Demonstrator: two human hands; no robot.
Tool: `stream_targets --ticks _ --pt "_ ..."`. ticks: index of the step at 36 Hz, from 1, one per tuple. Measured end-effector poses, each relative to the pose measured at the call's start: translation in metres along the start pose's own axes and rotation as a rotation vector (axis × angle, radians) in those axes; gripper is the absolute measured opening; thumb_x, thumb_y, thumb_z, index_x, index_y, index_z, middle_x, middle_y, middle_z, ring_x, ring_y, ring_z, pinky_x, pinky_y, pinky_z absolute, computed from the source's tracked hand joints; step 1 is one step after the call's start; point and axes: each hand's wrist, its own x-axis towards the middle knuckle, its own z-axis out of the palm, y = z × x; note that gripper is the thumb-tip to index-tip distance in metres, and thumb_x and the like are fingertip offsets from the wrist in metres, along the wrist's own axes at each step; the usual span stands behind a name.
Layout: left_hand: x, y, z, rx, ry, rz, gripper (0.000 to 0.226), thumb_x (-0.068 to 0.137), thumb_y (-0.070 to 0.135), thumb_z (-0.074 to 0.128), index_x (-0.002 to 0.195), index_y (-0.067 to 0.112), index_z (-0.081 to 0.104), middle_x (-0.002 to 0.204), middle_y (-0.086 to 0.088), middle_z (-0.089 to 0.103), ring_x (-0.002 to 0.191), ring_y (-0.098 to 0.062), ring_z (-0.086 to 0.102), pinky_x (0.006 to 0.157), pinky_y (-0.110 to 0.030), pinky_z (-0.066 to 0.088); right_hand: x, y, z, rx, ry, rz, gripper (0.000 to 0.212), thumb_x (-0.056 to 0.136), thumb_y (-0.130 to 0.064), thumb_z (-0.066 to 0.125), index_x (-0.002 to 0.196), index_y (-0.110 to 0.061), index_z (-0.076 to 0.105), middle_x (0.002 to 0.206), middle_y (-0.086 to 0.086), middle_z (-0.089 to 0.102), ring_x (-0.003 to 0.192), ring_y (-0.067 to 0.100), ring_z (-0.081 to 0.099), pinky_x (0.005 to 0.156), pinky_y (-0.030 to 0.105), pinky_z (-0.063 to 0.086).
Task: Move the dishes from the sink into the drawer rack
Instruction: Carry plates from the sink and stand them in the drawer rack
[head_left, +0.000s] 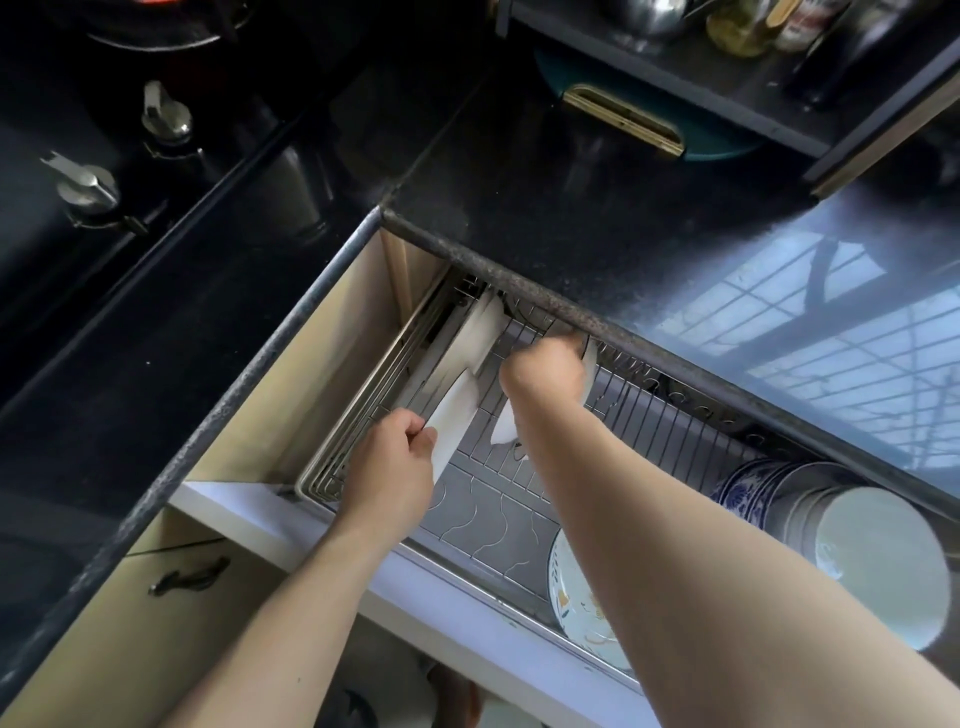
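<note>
Nearest, white bowls and a patterned plate stand in the pulled-out steel wire drawer rack. My left hand pinches a white plate's edge. Farther in, my right hand grips another white dish under the black countertop.

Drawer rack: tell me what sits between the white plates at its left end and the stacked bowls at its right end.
In the head view, mostly bare wire rack, crossed by the right forearm, with a patterned plate standing near the front.
</note>
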Motion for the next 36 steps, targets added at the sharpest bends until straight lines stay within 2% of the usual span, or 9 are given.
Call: stream_targets --ticks 4,8,10,13,18,20,22,27,36 --pt "-0.002 -0.001 0.001 0.016 0.002 0.001 0.018 0.103 0.021 0.055 0.089 0.011 0.061 0.078 0.0 0.063 0.073 -0.022 0.054 0.064 -0.034 0.034 -0.005 0.007 -0.006 -0.354 -0.009 -0.281 0.038 0.097 -0.009 0.045 0.134 -0.002 0.041 0.125 0.02 0.063 0.117 0.038 0.061 0.091 0.04 0.049" --pt "-0.003 -0.003 0.004 0.034 0.008 0.006 0.018 0.103 0.022 0.055 0.089 0.013 0.062 0.079 0.0 0.064 0.074 -0.022 0.053 0.063 -0.033 0.034 -0.004 0.018 -0.011 -0.679 0.044 -0.471 0.054 0.088 0.003 0.049 0.141 -0.001 0.04 0.119 0.025 0.062 0.109 0.038 0.062 0.082 0.039 0.049" --pt "-0.003 -0.003 0.004 0.035 0.007 0.005 0.018 0.103 0.022 0.055 0.089 0.014 0.062 0.08 0.0 0.065 0.076 -0.022 0.055 0.064 -0.033 0.035 -0.002 0.024 -0.015 -0.772 0.031 -0.536 0.043 0.085 0.008 0.046 0.126 0.0 0.056 0.109 0.021 0.065 0.099 0.033 0.063 0.082 0.04 0.05" --pt "-0.002 -0.003 0.004 0.038 0.004 0.004 0.018 0.103 0.022 0.054 0.088 0.015 0.061 0.08 0.001 0.065 0.075 -0.021 0.055 0.064 -0.033 0.035 0.003 0.031 -0.017 -0.705 -0.011 -0.568 0.029 0.085 0.013 0.041 0.099 -0.004 0.059 0.098 0.017 0.064 0.085 0.032 0.065 0.064 0.036 0.045" --pt "-0.002 -0.001 0.002 0.035 -0.012 0.011 0.019 0.104 0.021 0.053 0.088 0.013 0.061 0.078 0.002 0.062 0.069 -0.015 0.053 0.058 -0.027 0.037 0.005 0.051 -0.018 -0.608 0.036 -0.685 0.018 0.093 0.0 0.056 0.111 -0.002 0.056 0.109 0.024 0.057 0.095 0.044 0.063 0.058 0.041 0.049" --pt "-0.003 0.002 0.002 0.017 -0.026 0.03 0.019 0.104 0.018 0.053 0.089 0.009 0.061 0.076 0.002 0.06 0.063 -0.007 0.05 0.051 -0.015 0.034 0.0 0.064 -0.023 -0.575 0.062 -0.758 0.011 0.097 -0.007 0.054 0.107 -0.005 0.058 0.142 0.022 0.043 0.083 0.045 0.065 0.061 0.046 0.055" --pt "-0.002 0.006 0.004 -0.006 -0.04 0.05 0.02 0.104 0.016 0.053 0.087 0.008 0.06 0.075 -0.001 0.059 0.062 -0.009 0.049 0.051 -0.014 0.036 -0.005 0.079 -0.032 -0.514 0.083 -0.802 0.016 0.098 -0.009 0.052 0.111 -0.009 0.062 0.158 0.011 0.033 0.088 0.046 0.067 0.07 0.05 0.058" --pt "0.009 0.022 0.017 -0.048 -0.068 0.066 0.019 0.105 0.018 0.052 0.09 0.008 0.06 0.078 -0.004 0.06 0.07 -0.017 0.049 0.061 -0.027 0.039 -0.011 0.105 -0.058 -0.38 0.042 -0.708 0.028 0.1 -0.009 0.049 0.119 -0.013 0.069 0.153 0.006 0.045 0.111 0.04 0.065 0.092 0.045 0.054" --pt "0.045 0.064 0.062 -0.114 -0.086 0.088 0.015 0.105 0.019 0.052 0.096 0.011 0.06 0.082 0.004 0.058 0.075 -0.018 0.051 0.061 -0.029 0.038 0.002 0.155 -0.082 -0.355 -0.021 -0.537 0.031 0.098 -0.005 0.049 0.115 -0.014 0.072 0.137 0.001 0.056 0.118 0.029 0.06 0.097 0.037 0.049"
